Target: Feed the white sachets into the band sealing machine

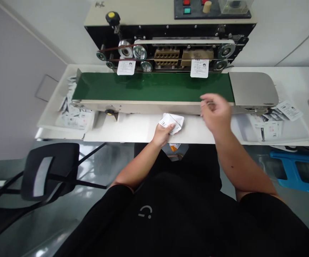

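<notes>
Left hand (pixel 164 135) low over the worktop (pixel 133 130), fingers (pixel 171 125) closed on a small stack of white sachets (pixel 173 120), the exact count hidden by overlap and grip. Right hand (pixel 215 114) raised just short of the green conveyor belt (pixel 154 87), fingers (pixel 206 101) loosely parted and slightly blurred, nothing visible in them. Two more sachets (pixel 199 68) upright at the belt's far edge, beside the band sealer (pixel 170 46). Sealer's control panel (pixel 211 9) cut off by the top of the view. Small orange-marked packet (pixel 174 146) half hidden below the worktop edge, hard to make out.
</notes>
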{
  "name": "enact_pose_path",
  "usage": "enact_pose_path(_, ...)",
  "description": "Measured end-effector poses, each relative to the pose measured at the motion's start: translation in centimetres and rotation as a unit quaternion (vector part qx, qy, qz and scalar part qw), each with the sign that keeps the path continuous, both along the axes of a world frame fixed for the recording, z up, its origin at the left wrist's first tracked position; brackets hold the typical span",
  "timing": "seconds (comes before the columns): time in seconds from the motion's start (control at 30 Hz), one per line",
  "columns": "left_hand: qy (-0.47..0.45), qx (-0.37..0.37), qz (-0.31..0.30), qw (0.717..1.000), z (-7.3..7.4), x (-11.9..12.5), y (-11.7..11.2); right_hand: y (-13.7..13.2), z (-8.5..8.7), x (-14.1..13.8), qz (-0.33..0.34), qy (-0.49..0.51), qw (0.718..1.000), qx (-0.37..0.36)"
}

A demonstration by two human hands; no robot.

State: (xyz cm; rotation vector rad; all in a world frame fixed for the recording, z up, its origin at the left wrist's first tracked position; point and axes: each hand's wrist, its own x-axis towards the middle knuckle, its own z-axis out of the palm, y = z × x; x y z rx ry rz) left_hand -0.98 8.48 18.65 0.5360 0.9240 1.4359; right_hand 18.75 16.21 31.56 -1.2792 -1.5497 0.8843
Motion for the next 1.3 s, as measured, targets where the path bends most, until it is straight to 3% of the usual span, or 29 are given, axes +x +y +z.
enact_pose_path(0.13,-0.014,0.009,-0.013,1.0,0.0,0.0,0.0,-3.5,-4.2,-1.3,0.117,-0.105,0.985,-0.067)
enact_pose_path(0.27,-0.009,0.029,-0.02,0.999,0.3,0.2,-0.1,-3.9,-5.6,-1.4,0.147,-0.126,0.973,-0.122)
enact_pose_path(0.57,0.041,0.033,-0.074,0.996,0.3,0.0,-0.3,-2.8,-2.1,0.2,0.198,-0.257,0.946,-0.016)
enact_pose_path(0.7,0.05,0.026,-0.094,0.994,0.0,-0.2,-0.3,-2.2,-0.1,1.7,0.225,-0.253,0.938,-0.068)
enact_pose_path(0.77,0.039,0.017,-0.095,0.995,-0.1,-0.3,-0.3,-1.3,1.0,3.1,0.185,-0.178,0.96,-0.109)
enact_pose_path(0.87,0.03,0.006,-0.093,0.995,0.1,-0.3,-0.3,1.2,3.0,5.3,0.022,0.0,0.993,-0.115)
enact_pose_path(0.97,0.039,0.008,-0.09,0.995,0.3,-0.3,-0.2,4.3,5.0,6.7,-0.126,0.115,0.982,-0.085)
enact_pose_path(1.1,0.038,0.011,-0.089,0.995,0.3,-0.3,-0.1,7.7,6.7,6.6,-0.154,0.143,0.972,-0.105)
enact_pose_path(1.3,0.035,0.007,-0.097,0.995,-0.1,-0.5,-0.1,9.9,7.1,4.5,-0.174,0.187,0.956,-0.141)
